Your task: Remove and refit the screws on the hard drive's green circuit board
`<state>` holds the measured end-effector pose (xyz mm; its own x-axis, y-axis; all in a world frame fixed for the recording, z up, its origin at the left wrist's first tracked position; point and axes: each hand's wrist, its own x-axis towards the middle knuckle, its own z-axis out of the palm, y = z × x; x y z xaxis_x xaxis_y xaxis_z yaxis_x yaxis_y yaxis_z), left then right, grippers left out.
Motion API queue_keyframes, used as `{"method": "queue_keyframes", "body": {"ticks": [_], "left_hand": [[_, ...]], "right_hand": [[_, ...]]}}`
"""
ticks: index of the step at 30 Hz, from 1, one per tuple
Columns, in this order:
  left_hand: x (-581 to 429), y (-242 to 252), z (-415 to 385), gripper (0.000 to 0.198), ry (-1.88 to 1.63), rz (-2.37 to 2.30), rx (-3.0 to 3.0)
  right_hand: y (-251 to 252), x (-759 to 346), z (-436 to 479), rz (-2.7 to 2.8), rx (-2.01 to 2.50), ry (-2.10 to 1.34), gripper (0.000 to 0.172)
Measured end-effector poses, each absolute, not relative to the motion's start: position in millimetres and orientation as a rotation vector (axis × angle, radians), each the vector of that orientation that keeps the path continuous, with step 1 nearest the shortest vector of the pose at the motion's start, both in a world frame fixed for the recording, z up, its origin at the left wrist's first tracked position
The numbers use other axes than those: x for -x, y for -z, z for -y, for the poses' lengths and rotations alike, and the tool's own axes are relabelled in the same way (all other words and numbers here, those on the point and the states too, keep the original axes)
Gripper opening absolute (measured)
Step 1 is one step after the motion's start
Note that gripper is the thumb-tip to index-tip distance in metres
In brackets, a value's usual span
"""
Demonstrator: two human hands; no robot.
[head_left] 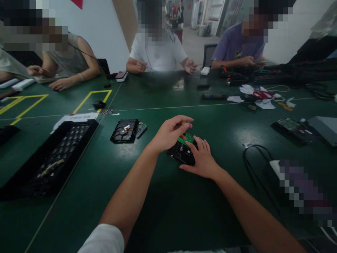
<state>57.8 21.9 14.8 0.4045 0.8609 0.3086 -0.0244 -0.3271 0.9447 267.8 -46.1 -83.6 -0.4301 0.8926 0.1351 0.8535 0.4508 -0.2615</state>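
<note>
At the centre of the dark green table (168, 211), the right hand (202, 160) presses flat, fingers released, on a black metal hard drive (180, 154). The left hand (170, 133) pinches its thin green circuit board (187, 138); likely fragile, best held by the edges.

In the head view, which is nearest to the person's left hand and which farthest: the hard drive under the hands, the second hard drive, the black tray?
From the left hand:
1. Hard drive under the hands, just below its fingers, with a green board.
2. Second hard drive, lying to the left.
3. Black tray, far left of the table.
</note>
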Motion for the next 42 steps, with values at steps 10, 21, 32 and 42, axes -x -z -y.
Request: {"method": "queue_keyframes", "body": {"ticks": [10, 21, 32, 42], "left_hand": [[-59.7, -9.5, -24.7, 0.032, -1.205, -0.892, -1.627], [-59.4, -9.6, -26.1, 0.037, -1.084, -0.797, -1.517], [-64.0, -6.5, -24.1, 0.040, -1.147, -0.973, -1.477], [-61.1, -10.9, -22.8, 0.027, -1.070, -0.874, -1.718]], "right_hand": [[83.7, -268.6, 45.8, 2.454, 1.489, -0.216, 0.111], [81.9, -267.0, 46.0, 2.452, 1.511, -0.235, 0.112], [82.0, -267.7, 45.1, 2.440, 1.504, -0.267, 0.112], [82.4, -268.6, 45.6, 2.441, 1.501, -0.271, 0.111]]}}
